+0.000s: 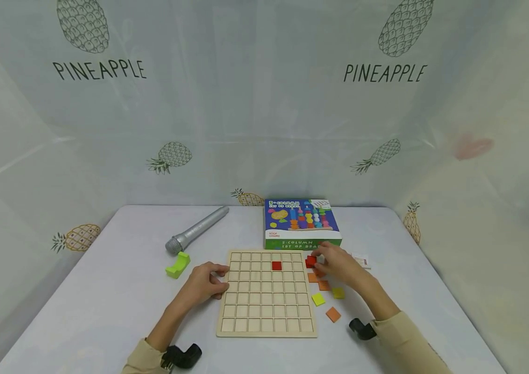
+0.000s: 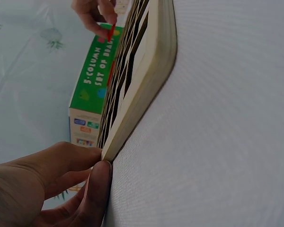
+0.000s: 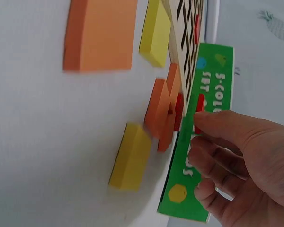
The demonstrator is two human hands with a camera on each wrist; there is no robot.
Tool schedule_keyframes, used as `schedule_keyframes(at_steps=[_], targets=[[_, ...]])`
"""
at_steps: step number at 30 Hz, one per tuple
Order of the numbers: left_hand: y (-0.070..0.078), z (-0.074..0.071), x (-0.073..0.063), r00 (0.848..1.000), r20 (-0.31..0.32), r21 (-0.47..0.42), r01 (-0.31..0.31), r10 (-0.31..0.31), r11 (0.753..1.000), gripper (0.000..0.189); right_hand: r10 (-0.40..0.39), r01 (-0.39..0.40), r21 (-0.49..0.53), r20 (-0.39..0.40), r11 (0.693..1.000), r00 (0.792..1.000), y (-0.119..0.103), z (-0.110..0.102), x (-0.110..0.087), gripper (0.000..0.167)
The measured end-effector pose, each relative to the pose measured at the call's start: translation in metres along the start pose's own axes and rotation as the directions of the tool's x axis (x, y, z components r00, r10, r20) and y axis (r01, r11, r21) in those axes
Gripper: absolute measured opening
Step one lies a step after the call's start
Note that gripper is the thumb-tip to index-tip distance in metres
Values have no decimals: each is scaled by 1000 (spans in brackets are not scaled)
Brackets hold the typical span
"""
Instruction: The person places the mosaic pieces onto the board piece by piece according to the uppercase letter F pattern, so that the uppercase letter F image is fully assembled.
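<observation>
A wooden grid board (image 1: 268, 336) lies flat, with a red square tile (image 1: 276, 266) seated in one cell near its far edge. The fingertips of my left hand (image 1: 202, 283) touch the board's left edge, thumb and forefinger spaced apart along it. Beyond the board's far right corner, my right hand (image 1: 339, 263) pinches another red tile (image 3: 199, 106) between thumb and forefinger, above the table. Under and beside that hand are more red and orange tiles (image 3: 157, 109), partly hidden in the head view. Yellow tiles (image 1: 318, 299) and a separate orange tile (image 1: 333, 314) lie nearer.
Behind the board stands a blue and green bead-set box (image 1: 302, 223). A silver microphone (image 1: 196, 231) and a curved lime-green block (image 1: 178, 265) lie to the left. A small printed card (image 1: 361, 261) is right of my right hand. A pineapple-print curtain (image 1: 264, 104) hangs behind the table.
</observation>
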State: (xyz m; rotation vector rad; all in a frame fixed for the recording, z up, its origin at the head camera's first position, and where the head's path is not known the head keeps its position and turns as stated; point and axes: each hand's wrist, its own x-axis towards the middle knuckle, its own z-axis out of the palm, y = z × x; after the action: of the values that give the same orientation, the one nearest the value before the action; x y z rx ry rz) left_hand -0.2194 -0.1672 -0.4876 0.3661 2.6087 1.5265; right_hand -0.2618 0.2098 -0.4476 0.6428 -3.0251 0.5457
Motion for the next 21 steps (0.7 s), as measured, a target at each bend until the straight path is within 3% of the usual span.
schedule_keyframes(at_steps=[11, 21], targets=[[1, 0, -1, 1000, -2, 2, -1, 1, 1000, 44, -104, 104, 2, 3, 995, 995, -27, 14, 9, 22], [3, 0, -1, 1000, -10, 16, 3, -3, 1000, 44, -130, 128, 75, 26, 989, 991, -52, 23, 22, 22]])
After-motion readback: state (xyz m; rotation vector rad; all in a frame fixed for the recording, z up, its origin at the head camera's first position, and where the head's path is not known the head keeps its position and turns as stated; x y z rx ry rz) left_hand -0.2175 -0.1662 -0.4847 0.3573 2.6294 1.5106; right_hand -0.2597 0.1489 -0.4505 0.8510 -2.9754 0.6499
